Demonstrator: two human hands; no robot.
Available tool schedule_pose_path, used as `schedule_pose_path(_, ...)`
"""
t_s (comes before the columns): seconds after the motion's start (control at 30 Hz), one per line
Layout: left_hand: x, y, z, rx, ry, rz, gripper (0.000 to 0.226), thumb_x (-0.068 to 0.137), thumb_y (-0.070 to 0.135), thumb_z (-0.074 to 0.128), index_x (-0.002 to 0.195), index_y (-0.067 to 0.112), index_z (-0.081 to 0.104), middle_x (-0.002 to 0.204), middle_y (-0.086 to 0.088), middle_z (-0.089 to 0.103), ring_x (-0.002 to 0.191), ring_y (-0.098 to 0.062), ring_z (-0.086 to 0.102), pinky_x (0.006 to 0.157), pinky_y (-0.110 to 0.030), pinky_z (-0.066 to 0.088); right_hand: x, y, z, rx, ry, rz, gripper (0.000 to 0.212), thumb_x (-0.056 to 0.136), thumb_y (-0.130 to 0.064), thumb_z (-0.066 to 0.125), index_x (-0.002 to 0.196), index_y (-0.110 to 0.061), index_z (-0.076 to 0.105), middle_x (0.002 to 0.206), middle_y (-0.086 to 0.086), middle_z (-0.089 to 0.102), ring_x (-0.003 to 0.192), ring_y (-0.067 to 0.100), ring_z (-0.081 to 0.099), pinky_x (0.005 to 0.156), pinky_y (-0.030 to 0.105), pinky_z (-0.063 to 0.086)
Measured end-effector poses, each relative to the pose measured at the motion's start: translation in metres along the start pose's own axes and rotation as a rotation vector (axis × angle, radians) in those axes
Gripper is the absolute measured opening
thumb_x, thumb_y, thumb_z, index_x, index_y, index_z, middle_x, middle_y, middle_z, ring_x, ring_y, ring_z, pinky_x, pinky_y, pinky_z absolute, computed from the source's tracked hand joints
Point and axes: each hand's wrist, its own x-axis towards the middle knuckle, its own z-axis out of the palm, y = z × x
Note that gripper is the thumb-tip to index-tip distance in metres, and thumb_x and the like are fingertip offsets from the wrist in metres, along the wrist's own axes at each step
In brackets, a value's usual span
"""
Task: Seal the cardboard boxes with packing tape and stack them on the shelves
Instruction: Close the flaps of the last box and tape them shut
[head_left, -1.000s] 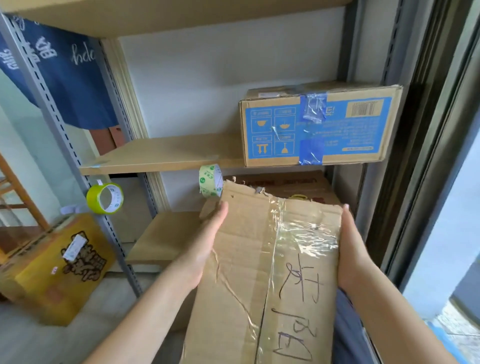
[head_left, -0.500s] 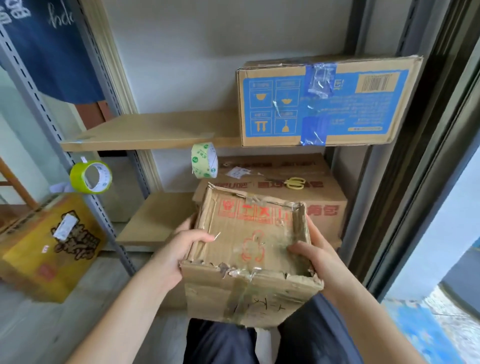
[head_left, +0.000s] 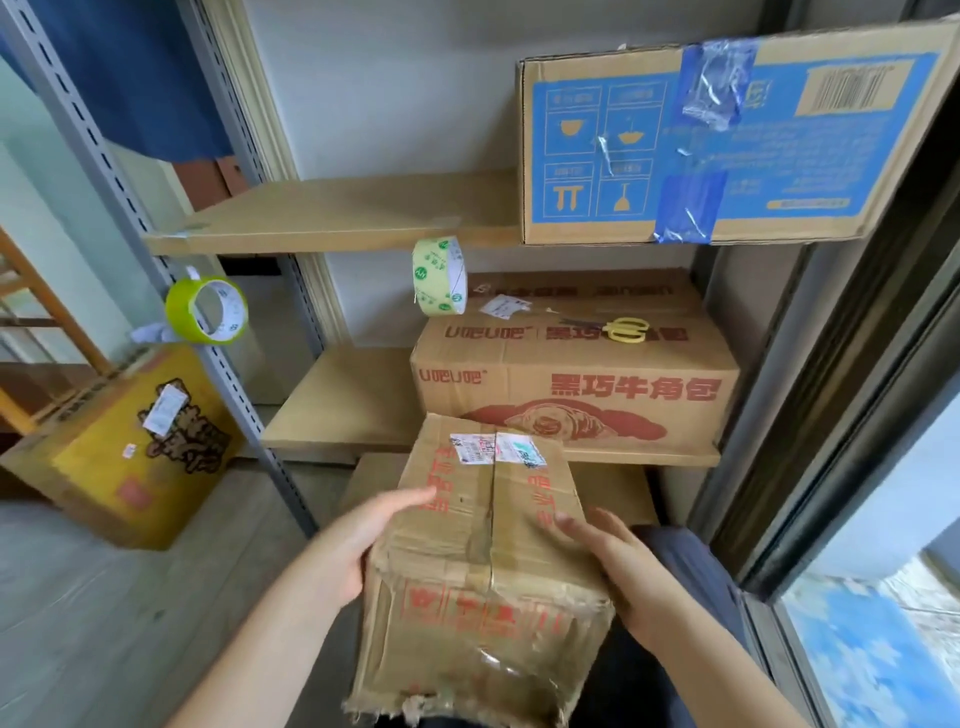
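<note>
Held between both palms: left hand (head_left: 358, 545) flat against the side of the small worn box (head_left: 483, 561), fingers straight; right hand (head_left: 613, 566) pressed to the opposite side, fingers relaxed. Carried low, in front of the lower shelf (head_left: 337, 405), near the croissant carton (head_left: 571, 384). Probably light, soft at the frayed bottom edge; better supported from underneath. Tape roll (head_left: 440, 276) hanging above.

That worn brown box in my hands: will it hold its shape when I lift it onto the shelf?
The worn brown box probably flexes: its near edge is frayed and crumpled. Likely light, since the left hand and right hand steady it with relaxed fingers. Glossy tape may feel slippery.
</note>
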Motion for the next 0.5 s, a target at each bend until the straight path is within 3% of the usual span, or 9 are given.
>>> schedule_pose_path(0.1, 0.007, -0.004, 0.002, 0.222, 0.028, -0.055, 0.038, 0.081, 0.021, 0.078, 0.116, 0.011, 0.070, 0.103, -0.010, 0.077, 0.102, -0.030, 0.072, 0.103, -0.051, 0.049, 0.006, 0.006, 0.004, 0.058, -0.118, 0.163, 0.064, 0.062, -0.025, 0.088, 0.116, -0.001, 0.064, 0.104, 0.019, 0.074, 0.094, 0.033, 0.073, 0.089, 0.044, 0.057)
schedule_pose_path(0.23, 0.010, -0.004, -0.001, 0.308, 0.100, -0.064, 0.035, 0.083, 0.016, 0.073, 0.118, 0.014, 0.065, 0.111, -0.010, 0.073, 0.107, -0.031, 0.068, 0.101, -0.050, 0.049, 0.016, 0.001, 0.009, -0.007, -0.100, 0.142, 0.061, 0.062, -0.015, 0.088, 0.116, 0.003, 0.066, 0.101, 0.021, 0.074, 0.094, 0.037, 0.072, 0.093, 0.050, 0.055)
schedule_pose_path(0.37, -0.004, -0.008, -0.014, 0.226, 0.011, -0.085, 0.036, 0.086, 0.024, 0.075, 0.119, 0.014, 0.067, 0.105, -0.009, 0.077, 0.101, -0.028, 0.073, 0.100, -0.049, 0.052, 0.008, -0.002, 0.020, -0.037, -0.133, 0.121, 0.056, 0.071, -0.019, 0.086, 0.119, -0.001, 0.062, 0.103, 0.020, 0.074, 0.097, 0.037, 0.072, 0.096, 0.052, 0.053)
schedule_pose_path(0.5, -0.028, -0.013, -0.051, 0.122, 0.052, -0.077, 0.052, 0.071, 0.027, 0.083, 0.118, 0.015, 0.066, 0.105, -0.011, 0.076, 0.102, -0.032, 0.072, 0.101, -0.054, 0.050, -0.006, -0.007, 0.048, -0.048, -0.224, 0.077, 0.056, 0.071, -0.024, 0.087, 0.117, -0.006, 0.061, 0.101, 0.014, 0.076, 0.093, 0.031, 0.074, 0.090, 0.046, 0.057)
